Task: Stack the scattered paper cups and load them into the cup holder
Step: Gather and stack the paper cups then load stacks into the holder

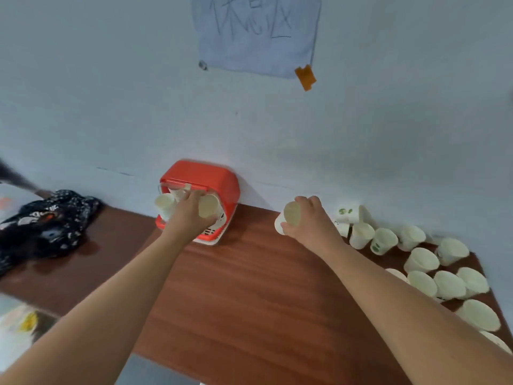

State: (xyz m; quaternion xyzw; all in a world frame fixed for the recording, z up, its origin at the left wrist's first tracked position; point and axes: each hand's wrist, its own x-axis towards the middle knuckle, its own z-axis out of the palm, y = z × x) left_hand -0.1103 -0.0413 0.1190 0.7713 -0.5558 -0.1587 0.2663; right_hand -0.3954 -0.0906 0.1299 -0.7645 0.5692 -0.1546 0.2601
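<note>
- Table: brown wood-grain top, far edge against a pale wall.
- Cup holder: red housing, standing at the table's far edge against the wall, at 11 o'clock from the table centre.
- Left hand: reaches into the front of the cup holder, fingertips at the lid edge. One paper cup sits at its 9 o'clock and a second cup touches it at 3 o'clock. Whether it grips anything cannot be determined.
- Right hand: at 1 o'clock from the table centre, fingers curled round a tilted held cup, mouth toward the camera.
- Scattered cups: loose group at 3 o'clock, some upright, some tipped over.
- Dark patterned cloth: lies at 9 o'clock.
- Paper sheet: on the wall at 12 o'clock, with orange tape at one lower corner.
</note>
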